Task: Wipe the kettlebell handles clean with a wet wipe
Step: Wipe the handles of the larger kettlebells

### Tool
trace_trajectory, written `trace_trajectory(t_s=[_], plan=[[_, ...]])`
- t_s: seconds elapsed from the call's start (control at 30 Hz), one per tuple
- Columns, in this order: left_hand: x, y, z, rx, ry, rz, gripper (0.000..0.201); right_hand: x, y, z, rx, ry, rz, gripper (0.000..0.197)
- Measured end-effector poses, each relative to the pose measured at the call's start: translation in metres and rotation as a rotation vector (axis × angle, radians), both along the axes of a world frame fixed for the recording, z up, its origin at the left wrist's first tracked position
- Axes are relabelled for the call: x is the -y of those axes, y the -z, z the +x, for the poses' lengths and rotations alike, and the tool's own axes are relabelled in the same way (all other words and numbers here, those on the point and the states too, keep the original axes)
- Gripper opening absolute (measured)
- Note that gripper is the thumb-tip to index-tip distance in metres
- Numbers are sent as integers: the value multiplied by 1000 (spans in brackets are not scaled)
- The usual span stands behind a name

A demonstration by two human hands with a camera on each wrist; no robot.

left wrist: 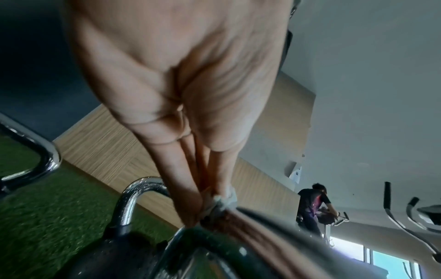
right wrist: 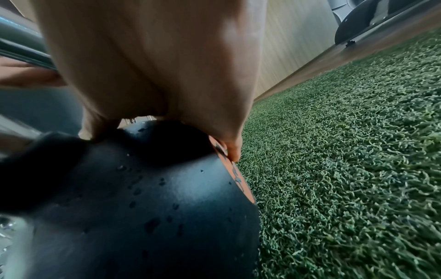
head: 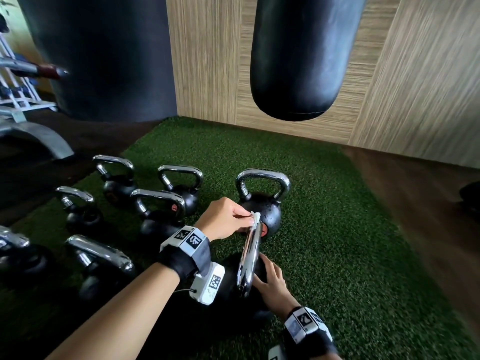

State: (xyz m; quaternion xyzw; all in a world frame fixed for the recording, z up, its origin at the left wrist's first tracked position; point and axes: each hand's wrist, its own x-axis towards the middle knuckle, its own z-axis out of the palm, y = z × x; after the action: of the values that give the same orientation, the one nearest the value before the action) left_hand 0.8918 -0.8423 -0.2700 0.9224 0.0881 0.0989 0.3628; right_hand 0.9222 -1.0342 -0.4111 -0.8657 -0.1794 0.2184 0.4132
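Note:
The nearest kettlebell (head: 233,281) lies tilted on the turf with its chrome handle (head: 250,255) pointing away from me. My left hand (head: 250,220) pinches a small white wet wipe (head: 256,219) against the far end of that handle. In the left wrist view the thumb and fingers (left wrist: 190,198) squeeze the bunched wipe (left wrist: 226,200) onto the chrome bar (left wrist: 274,230). My right hand (head: 265,271) rests on the black ball, fingers laid over it. In the right wrist view the palm covers the wet-spotted ball (right wrist: 143,198), and a fingertip (right wrist: 233,152) touches its orange label (right wrist: 238,179).
Several more chrome-handled kettlebells (head: 166,206) stand on the green turf (head: 324,229) to the left, and one (head: 262,201) stands just beyond the wipe. A black punching bag (head: 306,55) hangs ahead before a wood wall. A person (left wrist: 310,207) exercises in the distance.

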Motion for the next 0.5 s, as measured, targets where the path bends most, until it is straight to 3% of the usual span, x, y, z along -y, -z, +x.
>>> trace_trajectory(t_s=[0.13, 0.27, 0.4, 0.5], plan=[[-14, 8, -12, -228, 124, -140, 43, -1, 0, -2, 3, 9, 5, 75], [-9, 14, -20, -143, 94, -321, 44, -1, -3, -2, -21, 9, 9, 76], [-3, 23, -43, -214, 121, -564, 23, 0, -5, -4, -15, 9, 3, 75], [-4, 27, -69, -333, 223, -585, 15, 0, -6, -4, -11, 15, 4, 74]])
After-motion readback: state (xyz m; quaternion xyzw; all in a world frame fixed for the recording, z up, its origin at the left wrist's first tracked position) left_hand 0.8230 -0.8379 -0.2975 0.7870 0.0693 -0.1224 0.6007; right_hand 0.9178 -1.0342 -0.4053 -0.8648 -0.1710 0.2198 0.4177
